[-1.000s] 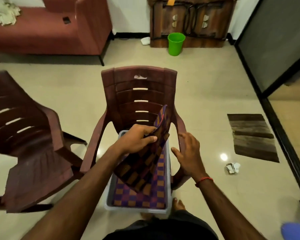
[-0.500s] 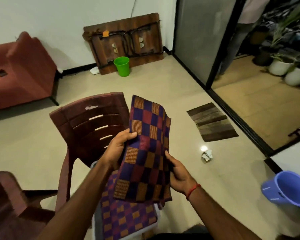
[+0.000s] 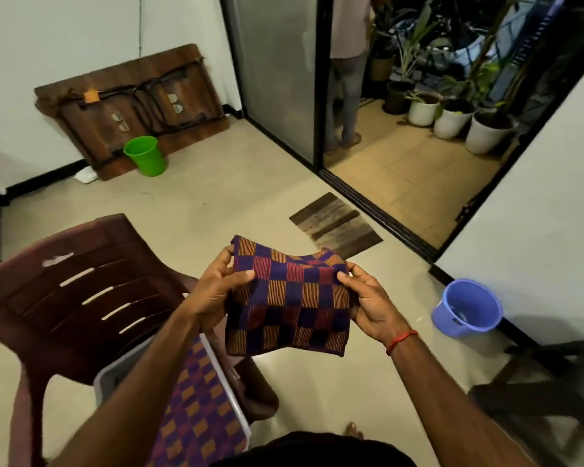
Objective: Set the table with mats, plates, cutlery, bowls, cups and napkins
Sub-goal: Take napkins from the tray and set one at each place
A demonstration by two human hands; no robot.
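Head view: I record my left hand [image 3: 216, 293] pinching the left edge of a checked mat [image 3: 290, 305] and my right hand [image 3: 368, 306] gripping its right edge. The mat hangs spread between them. Under my left forearm, a grey tub [image 3: 103, 377] of matching checked cloth [image 3: 196, 416] sits on a maroon chair [image 3: 81, 298].
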